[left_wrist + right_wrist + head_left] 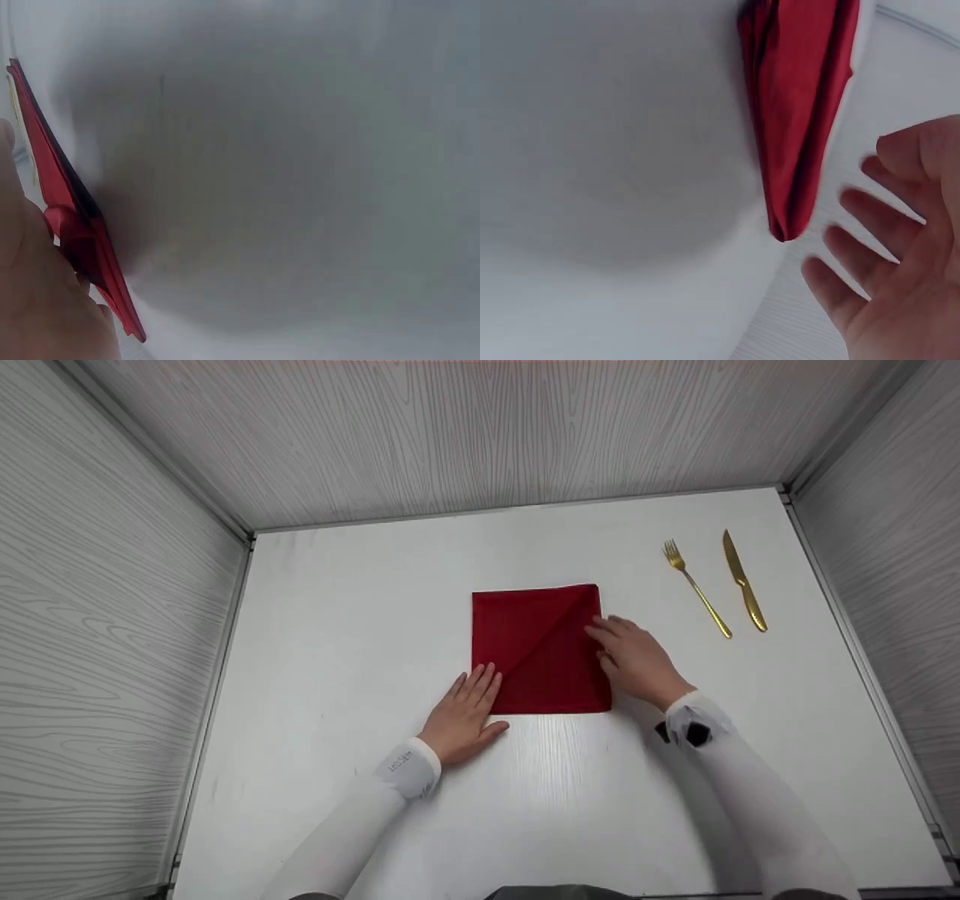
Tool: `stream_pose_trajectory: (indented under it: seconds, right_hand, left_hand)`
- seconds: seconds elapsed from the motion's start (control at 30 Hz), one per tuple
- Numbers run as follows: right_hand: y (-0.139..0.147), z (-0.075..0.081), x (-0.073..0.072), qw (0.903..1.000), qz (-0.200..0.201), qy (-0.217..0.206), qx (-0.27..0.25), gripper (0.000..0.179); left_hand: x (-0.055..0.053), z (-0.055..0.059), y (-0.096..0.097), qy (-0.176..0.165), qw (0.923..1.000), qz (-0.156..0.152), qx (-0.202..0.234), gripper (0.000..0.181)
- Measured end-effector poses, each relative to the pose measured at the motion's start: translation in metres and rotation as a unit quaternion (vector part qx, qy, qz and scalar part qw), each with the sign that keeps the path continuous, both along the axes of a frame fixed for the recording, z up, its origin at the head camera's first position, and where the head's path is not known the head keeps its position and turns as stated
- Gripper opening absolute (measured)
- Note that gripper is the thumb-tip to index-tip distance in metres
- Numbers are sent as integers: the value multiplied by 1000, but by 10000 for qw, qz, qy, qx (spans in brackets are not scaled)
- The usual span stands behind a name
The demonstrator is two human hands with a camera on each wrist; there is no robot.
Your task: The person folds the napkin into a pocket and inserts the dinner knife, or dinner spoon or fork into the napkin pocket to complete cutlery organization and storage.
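A red cloth napkin, folded to a square, lies flat near the middle of the white table. A diagonal fold line crosses it from the upper right corner toward the lower left. My left hand rests with straight fingers on the napkin's lower left corner. At the right edge, my right hand is held with loosely bent fingers over the cloth. In the right wrist view the right hand has nothing between its fingers, apart from the napkin. The left wrist view shows the layered napkin edge beside the left hand.
A gold fork and a gold knife lie side by side at the table's right, beyond the right hand. Grey wood-grain panels enclose the white table at the back and both sides.
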State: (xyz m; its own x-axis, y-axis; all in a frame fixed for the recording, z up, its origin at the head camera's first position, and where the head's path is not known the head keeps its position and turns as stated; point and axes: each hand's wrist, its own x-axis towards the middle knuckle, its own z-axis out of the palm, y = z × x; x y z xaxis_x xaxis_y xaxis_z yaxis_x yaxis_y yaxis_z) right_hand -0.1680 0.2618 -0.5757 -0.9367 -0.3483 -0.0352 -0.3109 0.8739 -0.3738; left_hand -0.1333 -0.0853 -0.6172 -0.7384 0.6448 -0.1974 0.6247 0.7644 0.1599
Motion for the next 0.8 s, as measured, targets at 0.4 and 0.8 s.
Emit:
stream_pose_trajectory:
  seconds: [0.4,0.8]
  right_hand:
    - [-23,-35,-73,9968,-470,-345,545,70]
    - [-25,-45,-79,9933,-227,-277,1095,71]
  left_hand:
    - [7,-9,5,-87,9996,258,58,85]
    - [5,-1,3,-316,9979,560,69,87]
